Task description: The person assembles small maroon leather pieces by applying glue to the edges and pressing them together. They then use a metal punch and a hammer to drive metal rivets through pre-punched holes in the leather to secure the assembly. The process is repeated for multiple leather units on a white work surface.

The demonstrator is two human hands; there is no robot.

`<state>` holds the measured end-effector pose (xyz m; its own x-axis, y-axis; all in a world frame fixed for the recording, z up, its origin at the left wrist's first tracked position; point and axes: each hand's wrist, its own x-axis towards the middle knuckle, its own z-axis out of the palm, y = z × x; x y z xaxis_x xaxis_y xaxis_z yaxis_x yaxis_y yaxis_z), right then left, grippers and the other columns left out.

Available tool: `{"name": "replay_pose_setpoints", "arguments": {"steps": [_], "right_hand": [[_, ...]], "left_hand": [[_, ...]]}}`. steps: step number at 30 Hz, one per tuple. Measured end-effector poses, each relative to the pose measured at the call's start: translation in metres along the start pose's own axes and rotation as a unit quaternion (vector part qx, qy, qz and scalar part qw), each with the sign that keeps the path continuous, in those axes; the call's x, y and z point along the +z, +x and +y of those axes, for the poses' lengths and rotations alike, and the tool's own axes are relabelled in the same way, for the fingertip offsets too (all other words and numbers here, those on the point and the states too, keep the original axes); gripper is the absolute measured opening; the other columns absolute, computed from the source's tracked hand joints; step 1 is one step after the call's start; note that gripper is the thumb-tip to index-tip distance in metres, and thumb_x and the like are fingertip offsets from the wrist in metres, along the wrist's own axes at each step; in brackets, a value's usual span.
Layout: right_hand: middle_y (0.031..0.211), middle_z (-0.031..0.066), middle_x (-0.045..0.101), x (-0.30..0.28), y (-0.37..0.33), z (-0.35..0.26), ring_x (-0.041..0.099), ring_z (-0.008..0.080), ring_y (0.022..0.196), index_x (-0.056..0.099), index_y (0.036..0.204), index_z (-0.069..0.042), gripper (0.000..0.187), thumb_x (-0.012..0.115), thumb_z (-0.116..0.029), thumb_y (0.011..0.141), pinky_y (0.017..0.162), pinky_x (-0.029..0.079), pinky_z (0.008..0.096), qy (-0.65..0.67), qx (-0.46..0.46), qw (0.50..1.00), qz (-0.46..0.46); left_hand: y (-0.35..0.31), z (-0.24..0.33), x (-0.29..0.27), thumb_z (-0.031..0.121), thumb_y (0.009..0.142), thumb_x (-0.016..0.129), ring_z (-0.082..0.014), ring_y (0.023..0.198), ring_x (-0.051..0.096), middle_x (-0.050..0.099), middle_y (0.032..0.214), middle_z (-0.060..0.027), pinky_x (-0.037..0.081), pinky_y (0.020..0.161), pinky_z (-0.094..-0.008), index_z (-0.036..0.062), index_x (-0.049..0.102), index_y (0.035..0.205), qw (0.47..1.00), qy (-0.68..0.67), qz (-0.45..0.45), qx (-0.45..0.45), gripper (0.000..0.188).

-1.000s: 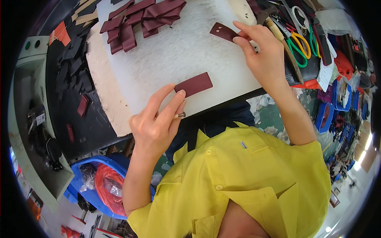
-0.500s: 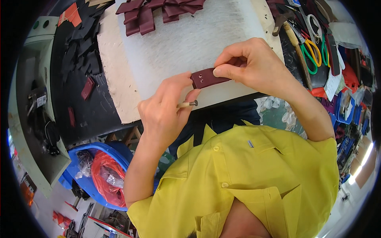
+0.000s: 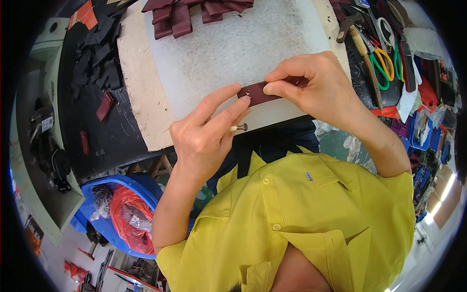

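- The left hand (image 3: pixel 202 129) is nearly closed, its fingertips at the near-left end of a maroon strip (image 3: pixel 260 93); a thin tool (image 3: pixel 242 127) with a pale shaft and a round dark metal head is tucked under its curled fingers.
- The strip lies between the two hands, ahead and to the right of the left one, its long axis running crosswise and rising slightly toward the right – neither hand is nearer, since both touch it.
- It looks like smooth, supple leather, flat and straight-sided, with small holes near the left end, partly covered by a fingertip.
- The right hand (image 3: pixel 318 82) pinches the other end between thumb and forefinger, the remaining fingers folded in.
- Beneath is a translucent white board (image 3: pixel 214 61), its surface scuffed and greyed, lying on a rough beige slab (image 3: pixel 141 109) with ragged edges.
- Farther off, folded maroon pieces (image 3: pixel 182 22) lie in soft, slightly glossy loops at the board's far left; beyond the slab are matte black strips (image 3: pixel 99 56) on the left – and on the right, scissors (image 3: pixel 388 68) with yellow looped handles.
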<state>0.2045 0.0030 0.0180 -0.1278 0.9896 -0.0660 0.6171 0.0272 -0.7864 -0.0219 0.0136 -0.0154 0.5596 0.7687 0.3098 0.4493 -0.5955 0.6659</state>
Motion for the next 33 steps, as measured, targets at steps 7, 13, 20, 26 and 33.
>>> {"name": "replay_pose_setpoints", "arguments": {"steps": [7, 13, 20, 26, 33], "right_hand": [[0.079, 0.0102, 0.070, -0.009, 0.003, 0.005, 0.065, 0.0273, 0.068, 0.071, 0.087, -0.005, 0.016, 0.077, -0.017, 0.080, 0.061, 0.051, 0.0340, -0.126, -0.096, 0.986, 0.055], [0.095, 0.0066, 0.070, -0.021, -0.008, 0.023, 0.066, 0.0261, 0.084, 0.070, 0.089, -0.006, 0.021, 0.082, -0.014, 0.074, 0.072, 0.055, 0.0340, -0.096, -0.224, 0.964, 0.108], [0.102, 0.0048, 0.068, -0.005, -0.018, 0.037, 0.063, 0.0250, 0.094, 0.069, 0.089, -0.005, 0.019, 0.078, -0.007, 0.072, 0.079, 0.052, 0.0371, -0.122, -0.283, 0.950, 0.054], [0.099, 0.0037, 0.065, -0.002, -0.016, 0.034, 0.059, 0.0244, 0.093, 0.063, 0.086, -0.006, 0.019, 0.077, -0.008, 0.073, 0.080, 0.050, 0.0361, -0.126, -0.281, 0.951, 0.040], [0.098, 0.0047, 0.065, -0.003, -0.015, 0.038, 0.059, 0.0254, 0.090, 0.062, 0.085, -0.006, 0.019, 0.076, -0.007, 0.073, 0.077, 0.049, 0.0362, -0.123, -0.294, 0.947, 0.036]], "left_hand": [[0.006, 0.004, -0.001, -0.008, 0.069, 0.074, -0.0153, 0.064, 0.068, 0.071, 0.106, -0.0066, 0.052, 0.054, -0.0271, 0.0084, 0.075, 0.095, 0.999, 0.033, -0.010, 0.005, 0.031], [0.006, 0.004, -0.001, -0.004, 0.069, 0.076, -0.0156, 0.061, 0.065, 0.071, 0.105, -0.0047, 0.050, 0.051, -0.0277, 0.0103, 0.075, 0.094, 0.999, 0.036, -0.006, 0.003, 0.028], [0.007, 0.002, -0.001, -0.002, 0.069, 0.078, -0.0161, 0.062, 0.066, 0.071, 0.105, -0.0049, 0.050, 0.051, -0.0278, 0.0090, 0.074, 0.095, 0.999, 0.044, -0.011, 0.022, 0.028], [0.015, -0.002, -0.002, 0.003, 0.069, 0.081, -0.0168, 0.061, 0.066, 0.069, 0.105, -0.0027, 0.049, 0.049, -0.0290, 0.0077, 0.070, 0.091, 0.997, 0.036, -0.025, 0.066, 0.025], [0.020, -0.005, -0.001, 0.005, 0.071, 0.081, -0.0159, 0.058, 0.065, 0.068, 0.102, -0.0022, 0.047, 0.046, -0.0293, 0.0067, 0.066, 0.086, 0.996, 0.029, -0.034, 0.083, 0.022]]}}
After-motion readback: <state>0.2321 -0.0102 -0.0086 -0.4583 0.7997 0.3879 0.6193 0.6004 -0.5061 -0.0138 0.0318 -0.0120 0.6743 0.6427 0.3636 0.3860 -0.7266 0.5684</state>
